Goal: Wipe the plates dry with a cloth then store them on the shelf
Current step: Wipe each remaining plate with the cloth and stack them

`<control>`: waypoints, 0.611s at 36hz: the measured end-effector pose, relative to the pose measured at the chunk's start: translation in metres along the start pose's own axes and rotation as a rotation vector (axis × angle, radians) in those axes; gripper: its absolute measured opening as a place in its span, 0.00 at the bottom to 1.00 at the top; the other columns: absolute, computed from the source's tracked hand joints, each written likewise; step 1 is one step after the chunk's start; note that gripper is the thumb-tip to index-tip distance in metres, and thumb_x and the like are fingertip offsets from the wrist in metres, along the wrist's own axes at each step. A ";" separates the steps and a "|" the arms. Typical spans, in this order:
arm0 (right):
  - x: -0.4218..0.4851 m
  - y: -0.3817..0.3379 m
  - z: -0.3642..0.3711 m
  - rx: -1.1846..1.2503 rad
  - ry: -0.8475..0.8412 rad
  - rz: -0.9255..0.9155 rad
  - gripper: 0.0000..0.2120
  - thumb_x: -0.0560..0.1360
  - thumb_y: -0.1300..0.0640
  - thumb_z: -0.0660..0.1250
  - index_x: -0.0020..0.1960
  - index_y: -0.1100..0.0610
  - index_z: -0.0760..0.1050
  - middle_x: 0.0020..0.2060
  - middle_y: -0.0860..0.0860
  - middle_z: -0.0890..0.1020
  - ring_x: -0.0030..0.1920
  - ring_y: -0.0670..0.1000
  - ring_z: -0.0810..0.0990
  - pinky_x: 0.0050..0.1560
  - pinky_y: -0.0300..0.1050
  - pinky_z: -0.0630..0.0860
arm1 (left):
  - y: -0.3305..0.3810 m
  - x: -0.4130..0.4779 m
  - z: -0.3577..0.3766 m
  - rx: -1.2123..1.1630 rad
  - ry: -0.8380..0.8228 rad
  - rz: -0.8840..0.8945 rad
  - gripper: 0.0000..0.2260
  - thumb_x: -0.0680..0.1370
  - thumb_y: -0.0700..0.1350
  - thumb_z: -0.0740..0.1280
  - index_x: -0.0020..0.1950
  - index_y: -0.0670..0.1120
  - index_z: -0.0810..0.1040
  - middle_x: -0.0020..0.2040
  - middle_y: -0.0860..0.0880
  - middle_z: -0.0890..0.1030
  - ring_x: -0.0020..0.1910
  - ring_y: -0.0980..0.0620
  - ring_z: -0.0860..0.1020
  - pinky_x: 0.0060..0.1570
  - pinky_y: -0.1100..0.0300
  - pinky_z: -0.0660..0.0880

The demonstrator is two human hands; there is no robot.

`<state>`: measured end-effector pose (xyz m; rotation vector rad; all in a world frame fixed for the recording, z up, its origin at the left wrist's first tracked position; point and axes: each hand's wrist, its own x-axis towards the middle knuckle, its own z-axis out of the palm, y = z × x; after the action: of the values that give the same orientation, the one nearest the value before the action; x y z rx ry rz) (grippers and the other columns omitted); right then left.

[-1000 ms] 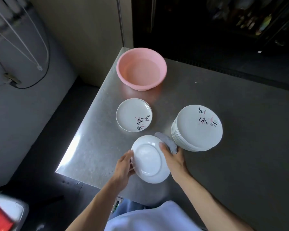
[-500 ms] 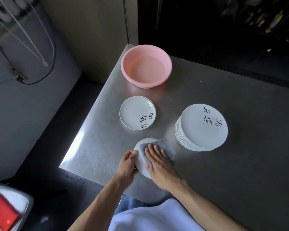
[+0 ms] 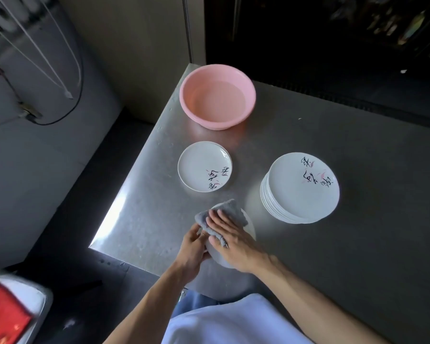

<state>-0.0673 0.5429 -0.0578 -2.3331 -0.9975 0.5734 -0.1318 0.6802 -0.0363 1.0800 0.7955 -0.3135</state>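
Note:
A white plate (image 3: 249,223) is held near the table's front edge. My left hand (image 3: 194,247) grips its left rim. My right hand (image 3: 230,235) lies flat with straight fingers on a grey cloth (image 3: 230,211), pressing it onto the plate, which it mostly hides. A single white plate with black and pink brushwork (image 3: 204,166) lies on the table beyond. A stack of several like plates (image 3: 300,187) stands to the right.
A pink basin (image 3: 217,95) sits at the table's far left corner. The steel table (image 3: 358,219) ends in a left edge and a front edge close to my hands. Dark shelving stands behind the table. A red and white object (image 3: 8,311) is at the bottom left.
The plate has tipped from showing its face to lying under the cloth. My right hand moved from the plate's right rim onto its top and slid the cloth leftward across it.

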 end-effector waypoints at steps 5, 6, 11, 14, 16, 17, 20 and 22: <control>0.008 0.025 0.001 -0.048 0.160 0.340 0.35 0.81 0.38 0.41 0.80 0.59 0.59 0.77 0.56 0.65 0.78 0.54 0.61 0.77 0.50 0.53 | 0.004 -0.002 0.000 0.056 0.004 0.015 0.09 0.87 0.48 0.61 0.61 0.46 0.79 0.52 0.46 0.85 0.46 0.49 0.84 0.43 0.55 0.81; 0.011 0.024 -0.001 -0.002 0.148 0.410 0.38 0.80 0.37 0.38 0.80 0.60 0.57 0.78 0.57 0.64 0.78 0.54 0.60 0.77 0.46 0.47 | 0.004 -0.002 0.000 0.060 0.006 0.014 0.09 0.87 0.48 0.62 0.61 0.46 0.79 0.51 0.47 0.85 0.46 0.49 0.84 0.43 0.55 0.81; 0.001 0.001 -0.005 0.013 0.219 -0.004 0.27 0.86 0.45 0.49 0.73 0.62 0.71 0.74 0.55 0.70 0.77 0.57 0.63 0.79 0.46 0.52 | 0.000 -0.001 0.001 0.076 -0.030 0.027 0.09 0.87 0.43 0.61 0.63 0.44 0.79 0.57 0.44 0.86 0.53 0.46 0.85 0.46 0.51 0.82; -0.004 0.009 0.000 -0.014 0.177 -0.130 0.24 0.86 0.46 0.51 0.76 0.57 0.68 0.77 0.49 0.66 0.79 0.53 0.59 0.79 0.51 0.54 | -0.003 -0.001 0.000 0.074 -0.046 0.045 0.09 0.86 0.41 0.62 0.64 0.42 0.79 0.58 0.41 0.85 0.55 0.44 0.85 0.48 0.48 0.82; 0.000 0.020 0.001 -0.004 0.255 0.066 0.25 0.85 0.46 0.50 0.76 0.55 0.68 0.77 0.50 0.67 0.78 0.53 0.61 0.77 0.54 0.58 | -0.005 -0.001 -0.002 0.016 -0.051 0.044 0.08 0.86 0.42 0.63 0.61 0.41 0.78 0.53 0.44 0.85 0.50 0.46 0.84 0.46 0.52 0.81; 0.003 0.026 -0.001 0.019 0.290 0.216 0.26 0.84 0.45 0.48 0.77 0.53 0.66 0.76 0.50 0.68 0.77 0.53 0.63 0.77 0.54 0.59 | -0.005 -0.001 -0.002 -0.020 -0.050 0.040 0.07 0.86 0.42 0.63 0.59 0.41 0.78 0.50 0.44 0.84 0.48 0.48 0.83 0.45 0.54 0.81; 0.009 0.031 -0.008 0.166 0.332 0.535 0.28 0.81 0.42 0.43 0.76 0.47 0.65 0.72 0.49 0.72 0.72 0.52 0.67 0.75 0.52 0.61 | -0.004 0.000 -0.005 -0.117 -0.052 0.012 0.03 0.84 0.37 0.63 0.54 0.43 0.75 0.45 0.44 0.81 0.42 0.50 0.81 0.41 0.54 0.80; 0.007 0.022 -0.012 0.289 0.335 0.487 0.28 0.81 0.42 0.45 0.78 0.48 0.63 0.75 0.47 0.69 0.75 0.47 0.64 0.76 0.51 0.60 | 0.000 0.002 -0.009 -0.125 -0.039 -0.007 0.07 0.82 0.34 0.61 0.53 0.44 0.76 0.45 0.44 0.79 0.40 0.50 0.80 0.42 0.55 0.79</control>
<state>-0.0445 0.5322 -0.0631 -2.3011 -0.1752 0.4457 -0.1340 0.6880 -0.0401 0.9511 0.7740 -0.2859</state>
